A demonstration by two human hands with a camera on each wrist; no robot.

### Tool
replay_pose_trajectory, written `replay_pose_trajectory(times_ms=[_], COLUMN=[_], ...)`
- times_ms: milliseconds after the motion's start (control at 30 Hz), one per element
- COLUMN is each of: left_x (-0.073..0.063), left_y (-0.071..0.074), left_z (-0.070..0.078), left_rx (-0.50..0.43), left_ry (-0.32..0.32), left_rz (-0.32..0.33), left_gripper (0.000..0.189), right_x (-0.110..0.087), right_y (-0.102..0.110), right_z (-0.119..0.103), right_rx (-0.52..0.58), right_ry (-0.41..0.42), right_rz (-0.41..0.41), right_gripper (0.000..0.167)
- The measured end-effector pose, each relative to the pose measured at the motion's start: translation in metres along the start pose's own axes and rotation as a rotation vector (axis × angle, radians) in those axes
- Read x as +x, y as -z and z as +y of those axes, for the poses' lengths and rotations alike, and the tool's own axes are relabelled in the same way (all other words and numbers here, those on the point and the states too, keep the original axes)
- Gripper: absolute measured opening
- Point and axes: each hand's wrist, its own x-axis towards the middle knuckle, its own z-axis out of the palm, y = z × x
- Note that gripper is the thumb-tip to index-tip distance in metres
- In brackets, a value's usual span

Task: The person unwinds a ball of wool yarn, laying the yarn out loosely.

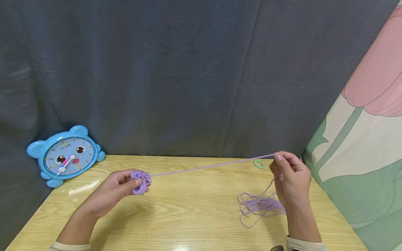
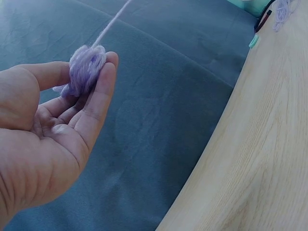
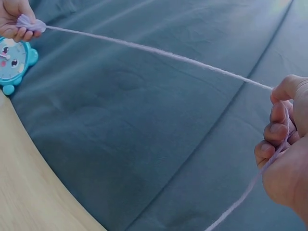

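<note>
One left hand [image 1: 110,190] and one right hand [image 1: 293,179], making two, plus two cuffs [image 1: 70,246]. Of purple yarn, one bundle [image 1: 144,177], one taut strand [image 1: 201,168] and one loose heap [image 1: 260,205]. Besides these, one clock [image 1: 69,157], one green ring [image 1: 255,163], one table [image 1: 188,212], one curtain [image 1: 157,76] and one tulip [image 1: 373,73] on one wall [image 1: 370,150].

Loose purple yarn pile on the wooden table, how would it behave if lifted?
The loose purple yarn pile would probably flop, its thin strands lying in slack loops. It might snag, since those loops overlap. It's probably light, with gaps between strands.
</note>
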Motion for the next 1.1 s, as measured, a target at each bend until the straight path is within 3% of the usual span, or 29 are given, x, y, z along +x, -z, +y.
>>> replay_pose_trajectory(times_ms=[433,1100], left_x=[0.001,-0.001], left_y=[-0.001,0.006], left_z=[0.0,0.0], left_rx=[0.007,0.011], left_ry=[0.015,0.013], left_rz=[0.036,0.047], left_gripper=[0.031,0.025], right_x=[0.007,0.012], right_y=[0.016,0.044], right_z=[-0.015,-0.029], right_rx=[0.073,0.083], right_ry=[0.041,0.076], right_rz=[0.101,0.155], right_gripper=[0.027,0.024])
